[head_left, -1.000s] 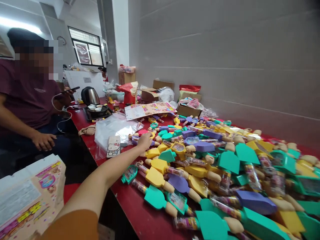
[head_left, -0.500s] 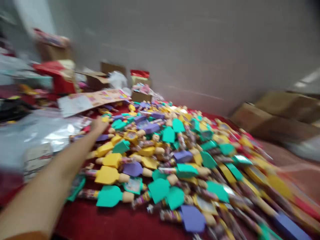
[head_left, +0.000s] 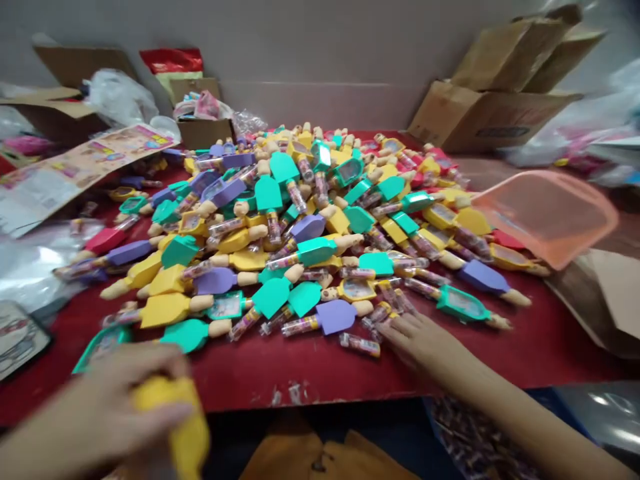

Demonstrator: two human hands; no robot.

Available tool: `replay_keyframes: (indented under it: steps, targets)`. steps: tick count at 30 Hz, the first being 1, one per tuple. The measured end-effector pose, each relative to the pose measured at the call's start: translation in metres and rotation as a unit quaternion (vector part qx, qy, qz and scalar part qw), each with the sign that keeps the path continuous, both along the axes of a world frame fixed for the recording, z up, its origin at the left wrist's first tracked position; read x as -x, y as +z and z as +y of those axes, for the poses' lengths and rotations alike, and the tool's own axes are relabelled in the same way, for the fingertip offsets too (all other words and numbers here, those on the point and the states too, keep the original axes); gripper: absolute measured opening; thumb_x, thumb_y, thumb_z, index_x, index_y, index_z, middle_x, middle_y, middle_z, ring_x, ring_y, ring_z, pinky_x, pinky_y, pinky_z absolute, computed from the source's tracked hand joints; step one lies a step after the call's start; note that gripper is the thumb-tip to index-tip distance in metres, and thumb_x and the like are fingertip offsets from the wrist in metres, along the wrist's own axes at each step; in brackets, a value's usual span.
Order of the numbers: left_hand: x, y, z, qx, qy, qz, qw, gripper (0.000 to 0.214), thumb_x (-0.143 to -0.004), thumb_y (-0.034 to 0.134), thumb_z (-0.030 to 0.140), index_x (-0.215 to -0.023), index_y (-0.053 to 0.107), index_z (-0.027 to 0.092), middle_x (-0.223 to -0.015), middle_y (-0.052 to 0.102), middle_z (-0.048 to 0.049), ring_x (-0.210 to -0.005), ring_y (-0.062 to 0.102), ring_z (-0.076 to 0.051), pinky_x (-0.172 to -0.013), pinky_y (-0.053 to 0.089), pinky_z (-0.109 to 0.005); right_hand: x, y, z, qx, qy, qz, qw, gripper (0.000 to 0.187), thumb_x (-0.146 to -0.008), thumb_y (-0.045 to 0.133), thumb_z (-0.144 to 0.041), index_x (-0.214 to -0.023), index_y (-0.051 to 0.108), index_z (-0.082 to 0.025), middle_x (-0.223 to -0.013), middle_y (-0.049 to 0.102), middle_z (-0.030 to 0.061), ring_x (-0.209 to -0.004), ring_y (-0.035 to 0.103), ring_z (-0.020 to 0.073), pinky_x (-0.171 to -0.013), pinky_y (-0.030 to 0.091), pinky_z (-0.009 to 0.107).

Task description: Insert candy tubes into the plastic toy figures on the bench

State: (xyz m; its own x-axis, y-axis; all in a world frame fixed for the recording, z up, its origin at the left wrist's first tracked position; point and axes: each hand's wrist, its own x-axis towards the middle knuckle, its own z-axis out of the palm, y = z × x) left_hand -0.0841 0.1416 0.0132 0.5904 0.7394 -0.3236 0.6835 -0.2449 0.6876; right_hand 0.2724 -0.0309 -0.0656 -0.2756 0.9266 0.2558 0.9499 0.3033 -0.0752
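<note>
My left hand (head_left: pixel 100 407) is close to the camera at the lower left, blurred, its fingers wrapped round a yellow ice-lolly-shaped toy (head_left: pixel 177 427). My right hand (head_left: pixel 417 337) lies on the red table (head_left: pixel 310 370) with fingers stretched out, touching small candy tubes (head_left: pixel 360 344) at the near edge of a big heap of toys (head_left: pixel 300 227). The heap holds several green, yellow and purple lolly-shaped pieces with beige stick handles and clear tubes of sweets.
A pink plastic basket (head_left: pixel 547 213) sits at the right of the heap. Cardboard boxes (head_left: pixel 490 107) stand at the back right, more boxes and bags (head_left: pixel 120 93) at the back left. Printed card sheets (head_left: pixel 75 170) and clear plastic bags (head_left: pixel 30 260) lie at the left.
The view has swung right and down onto the heap. My left hand, earlier reaching out to the pile, has come back near me holding a yellow toy. My right hand has come into view.
</note>
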Motion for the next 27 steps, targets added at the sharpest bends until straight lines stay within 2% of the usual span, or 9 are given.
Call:
replay_keyframes:
  steps: [3,6,8,10,13,15,19,24,27]
  targets:
    - [-0.016,-0.011,-0.042,0.208,0.01,-0.03,0.978,0.037,-0.043,0.079,0.036,-0.06,0.052,0.017,-0.051,0.049,0.0076,-0.051,0.039,-0.007,-0.047,0.03,-0.019,-0.004,-0.008,-0.007,-0.02,-0.015,0.014,1.0,0.025,-0.086,0.035,-0.013,-0.088,0.059,-0.017,-0.072,0.06,0.0076,-0.066,0.057,0.0226,-0.061,0.044,0.033]
    - [-0.037,-0.026,-0.064,0.469,0.054,-0.155,0.868,0.048,-0.042,0.08,0.036,-0.075,0.051,0.016,-0.059,0.051,0.0073,-0.053,0.041,-0.006,-0.048,0.032,-0.016,-0.002,-0.003,-0.029,-0.062,-0.105,0.053,0.991,0.01,-0.09,0.043,-0.025,-0.089,0.051,-0.018,-0.068,0.056,0.0064,-0.055,0.054,0.0207,-0.049,0.041,0.029]
    - [-0.044,-0.032,-0.072,0.585,0.022,-0.184,0.79,0.052,-0.04,0.084,0.03,-0.081,0.055,0.013,-0.065,0.055,0.0045,-0.057,0.045,-0.006,-0.052,0.036,-0.015,0.01,0.008,-0.045,-0.059,-0.211,0.162,0.962,0.013,-0.091,0.049,-0.032,-0.095,0.045,-0.02,-0.066,0.053,0.0033,-0.049,0.052,0.0182,-0.042,0.04,0.025]
    - [-0.047,-0.035,-0.078,0.634,-0.009,-0.179,0.752,0.057,-0.04,0.086,0.022,-0.087,0.057,0.012,-0.074,0.059,0.0015,-0.064,0.051,-0.007,-0.058,0.04,-0.014,0.029,0.022,-0.057,-0.01,-0.273,0.346,0.898,0.018,-0.091,0.051,-0.037,-0.099,0.041,-0.024,-0.073,0.054,0.0024,-0.05,0.054,0.0169,-0.042,0.043,0.022]
    - [-0.053,-0.038,-0.08,0.609,-0.009,-0.169,0.775,0.065,-0.048,0.084,0.027,-0.103,0.052,0.017,-0.086,0.063,-0.0018,-0.061,0.055,-0.007,-0.052,0.043,-0.014,0.054,0.039,-0.058,0.098,-0.145,0.501,0.847,0.012,-0.094,0.046,-0.034,-0.091,0.037,-0.028,-0.085,0.053,0.0012,-0.064,0.056,0.0157,-0.056,0.05,0.023]
    - [-0.058,-0.04,-0.077,0.572,-0.011,-0.152,0.806,0.064,-0.055,0.081,0.033,-0.107,0.047,0.018,-0.082,0.063,-0.0011,-0.048,0.051,-0.005,-0.041,0.04,-0.013,0.062,0.046,-0.05,0.156,-0.036,0.46,0.874,0.011,-0.095,0.039,-0.023,-0.085,0.035,-0.026,-0.088,0.052,0.0008,-0.073,0.055,0.0148,-0.064,0.049,0.023]
    - [-0.066,-0.043,-0.074,0.548,-0.062,-0.096,0.828,0.047,-0.058,0.078,0.029,-0.095,0.052,0.016,-0.074,0.059,0.0021,-0.045,0.046,-0.003,-0.035,0.038,-0.011,0.067,0.05,-0.033,0.205,0.055,0.337,0.917,0.014,-0.092,0.033,-0.011,-0.095,0.04,-0.022,-0.092,0.052,0.0036,-0.079,0.053,0.0147,-0.069,0.047,0.024]
    - [-0.061,-0.051,-0.088,0.556,-0.096,-0.033,0.825,0.042,-0.059,0.076,0.039,-0.087,0.055,0.016,-0.067,0.055,0.0035,-0.041,0.04,-0.004,-0.032,0.032,-0.013,0.082,0.04,-0.025,0.106,0.172,0.123,0.972,0.03,-0.103,0.02,-0.021,-0.107,0.049,-0.013,-0.078,0.058,0.0045,-0.065,0.052,0.0184,-0.06,0.041,0.032]
    - [-0.058,-0.056,-0.102,0.525,-0.084,-0.034,0.846,0.039,-0.058,0.076,0.037,-0.083,0.056,0.016,-0.069,0.057,0.003,-0.049,0.046,-0.007,-0.043,0.038,-0.017,0.092,0.038,-0.03,0.05,0.218,0.044,0.974,0.035,-0.103,0.022,-0.018,-0.102,0.054,-0.006,-0.067,0.056,0.0029,-0.056,0.047,0.0179,-0.056,0.034,0.034]
